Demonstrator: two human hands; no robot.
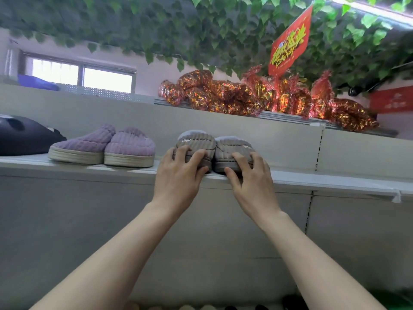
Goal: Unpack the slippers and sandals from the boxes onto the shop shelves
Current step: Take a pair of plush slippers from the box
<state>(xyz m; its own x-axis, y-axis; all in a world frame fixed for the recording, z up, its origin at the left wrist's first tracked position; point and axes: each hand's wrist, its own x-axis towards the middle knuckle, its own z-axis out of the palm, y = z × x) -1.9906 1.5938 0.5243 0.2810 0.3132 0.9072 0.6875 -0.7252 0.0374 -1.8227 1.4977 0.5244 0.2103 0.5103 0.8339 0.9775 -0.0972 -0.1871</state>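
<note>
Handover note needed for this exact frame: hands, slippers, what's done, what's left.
The left hand grips the left grey slipper, fingers over the toe and thumb at the sole.
The right hand grips the right grey slipper the same way.
Both grey slippers sit side by side at the front edge of the shelf.
Done: the purple pair stands on the same shelf, to their left.
Left: release the grey pair. No boxes are in view, so the remaining stock is unknown.

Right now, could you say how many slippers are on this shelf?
4: purple pair at left, grey pair held by left hand and right hand; dark item far left unclear.
</note>
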